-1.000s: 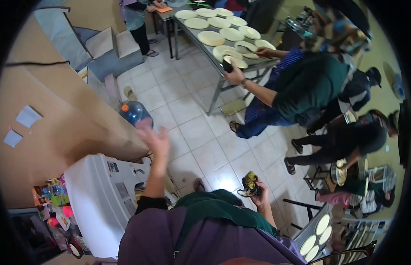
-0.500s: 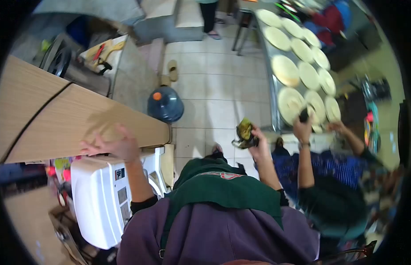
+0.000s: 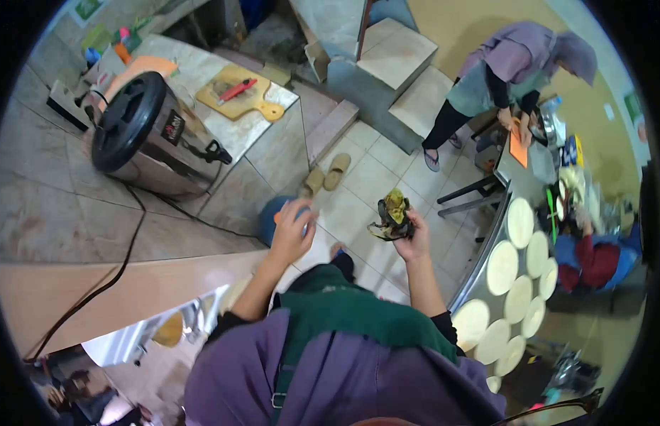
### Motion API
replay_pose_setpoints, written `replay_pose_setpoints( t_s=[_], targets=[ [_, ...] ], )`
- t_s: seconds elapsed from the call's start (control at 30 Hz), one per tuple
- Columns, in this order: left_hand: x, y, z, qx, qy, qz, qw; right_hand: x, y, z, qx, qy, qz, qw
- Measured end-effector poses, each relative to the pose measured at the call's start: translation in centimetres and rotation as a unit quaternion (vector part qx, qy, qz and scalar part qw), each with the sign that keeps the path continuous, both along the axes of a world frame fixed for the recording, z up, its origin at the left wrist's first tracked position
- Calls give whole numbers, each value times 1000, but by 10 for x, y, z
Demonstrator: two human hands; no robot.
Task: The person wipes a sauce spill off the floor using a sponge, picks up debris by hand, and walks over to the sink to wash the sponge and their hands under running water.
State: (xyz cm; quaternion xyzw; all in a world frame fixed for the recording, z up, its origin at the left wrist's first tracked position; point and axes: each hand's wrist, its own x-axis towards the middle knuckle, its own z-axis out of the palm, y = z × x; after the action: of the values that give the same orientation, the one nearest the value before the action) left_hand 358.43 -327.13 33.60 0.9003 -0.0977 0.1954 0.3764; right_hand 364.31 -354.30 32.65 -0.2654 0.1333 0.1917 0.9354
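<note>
A: What's in our right hand (image 3: 414, 238)?
B: Green-and-yellow bundle (image 3: 394, 211), gripped at its right side, near middle of the scene.
A: Our left hand (image 3: 293, 231)?
B: Fingers spread, half-curled, by the blue jug (image 3: 266, 226); we can't tell if they touch it. Cutting board (image 3: 253, 104) far left, pale rounds (image 3: 518, 298) right.

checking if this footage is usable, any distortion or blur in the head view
Head view: strong wide-angle distortion, the metal table bowed along its edge, corners black; same head view: left hand perhaps slightly soft, dark bundle fairly clear.
</note>
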Motion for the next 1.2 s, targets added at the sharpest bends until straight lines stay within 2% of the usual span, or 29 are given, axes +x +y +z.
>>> replay_pose_setpoints(
  t_s=[0.07,0.13,0.27,0.3,0.37,0.4,0.43,0.53,0.73,0.83,0.93,1.0,1.03,1.07,1.17,1.2],
  targets=[
    [71,-18,0,11,-4,-84,996,28,-18,0,-15,19,16,1000],
    [129,-39,16,47,-25,-112,992,59,-39,-10,-15,35,26,999],
    [269,-54,13,35,-33,-126,991,144,-92,-38,-45,66,-58,995],
    [292,-52,10,30,-20,-115,993,166,-99,-43,-57,79,-94,991],
    [334,-43,-2,24,-1,-94,995,217,-115,-56,-61,107,-86,989],
    [357,-32,-13,67,24,-54,996,252,-117,-64,-68,127,-82,986],
    [375,-24,-23,105,51,-9,993,289,-118,-68,-65,111,-38,991],
    [425,8,-61,111,125,115,979,415,-95,-69,-84,63,47,993],
    [475,52,-54,79,207,260,940,647,42,-41,-82,39,265,960],
    [490,73,-46,69,245,291,922,724,143,-18,-53,21,338,940],
    [515,109,-68,53,265,309,912,779,239,-5,-27,23,368,929],
    [547,142,-73,34,399,267,877,807,291,10,-16,8,390,920],
    [568,156,-73,62,456,236,856,818,315,12,5,13,390,921],
    [592,175,-74,61,450,241,858,827,333,17,-7,28,381,924],
    [644,202,-28,36,458,204,865,851,379,29,-9,57,395,917],
    [661,217,-14,-27,418,188,888,859,390,33,-26,67,399,914]
  ],
)
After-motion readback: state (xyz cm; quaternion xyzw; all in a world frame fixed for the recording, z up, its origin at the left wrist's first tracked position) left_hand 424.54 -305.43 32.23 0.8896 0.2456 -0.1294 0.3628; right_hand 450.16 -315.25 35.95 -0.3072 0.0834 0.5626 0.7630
